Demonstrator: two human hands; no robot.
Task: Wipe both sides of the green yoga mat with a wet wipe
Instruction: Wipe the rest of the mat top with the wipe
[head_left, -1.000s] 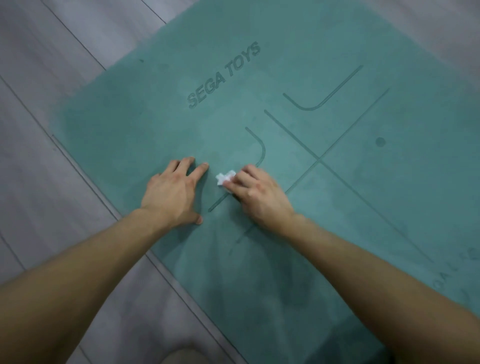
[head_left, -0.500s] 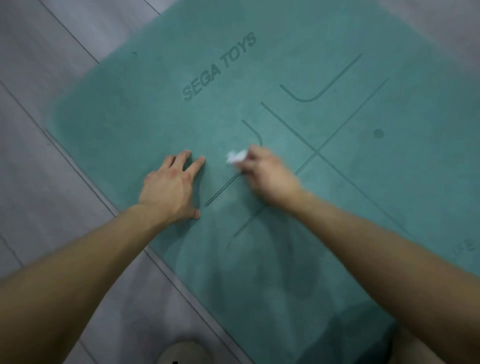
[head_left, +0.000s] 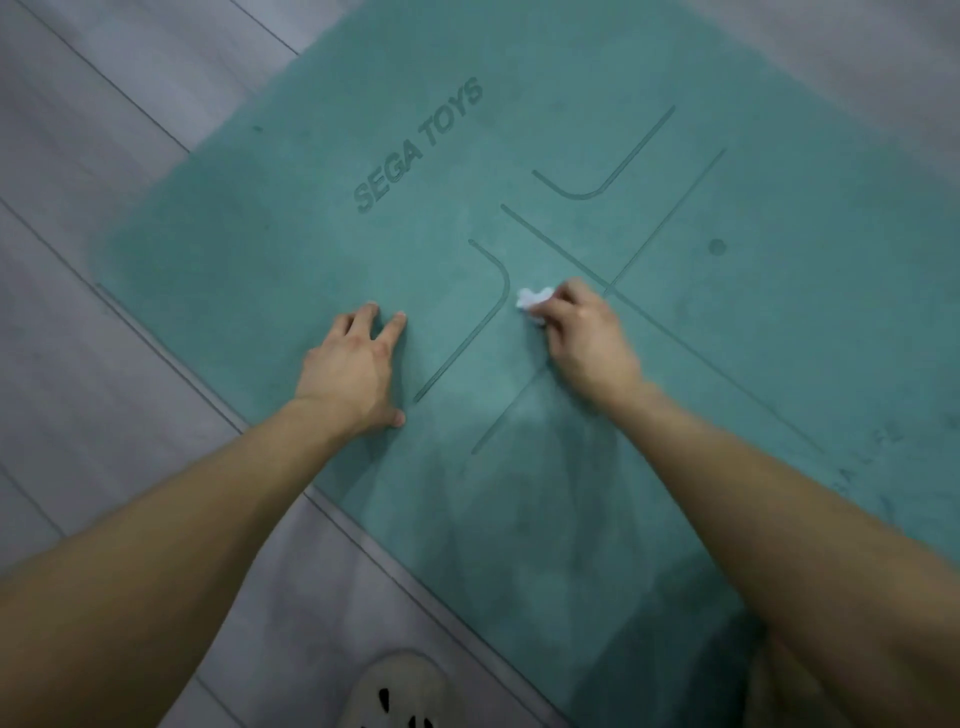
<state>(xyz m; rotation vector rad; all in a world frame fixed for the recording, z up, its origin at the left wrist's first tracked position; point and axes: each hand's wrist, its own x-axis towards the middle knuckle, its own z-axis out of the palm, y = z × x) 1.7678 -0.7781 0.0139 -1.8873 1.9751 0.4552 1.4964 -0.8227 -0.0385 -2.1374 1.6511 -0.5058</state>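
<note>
A green yoga mat lies flat on a grey plank floor, printed side up. The right hand pinches a crumpled white wet wipe in its grip, against the mat near its guide lines. The left hand presses flat beside it, fingers spread. Side 1 of 2 looks mid-wipe, the underside probably untouched. Embossed lettering reads "SEGA TOYS"; fainter letters at the right edge are unreadable.

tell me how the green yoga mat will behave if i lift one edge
Probably floppy: the green yoga mat lies thin and flat on the floor, so a lifted edge should drape. It may creep when pushed; the left hand presses it down while the right hand holds the wet wipe on it.
</note>
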